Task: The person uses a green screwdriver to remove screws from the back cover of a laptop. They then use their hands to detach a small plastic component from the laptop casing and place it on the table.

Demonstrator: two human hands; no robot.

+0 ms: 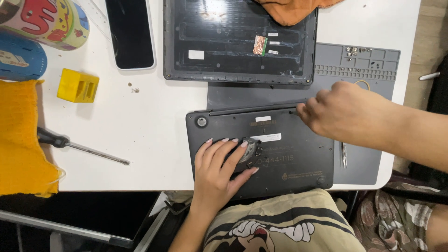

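Flat, left hand [219,163] touches the laptop's [289,163] white label [268,137].

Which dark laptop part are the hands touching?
The nearer laptop, underside up, under both the left hand and right hand. The far cover lies untouched.

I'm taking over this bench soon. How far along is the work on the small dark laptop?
Done: loose screws sit in the grey mat's tray, and a separate dark cover panel lies above. In hand: the left hand presses the upturned dark grey laptop while the right hand works its top edge. Left: its base cover remains on.
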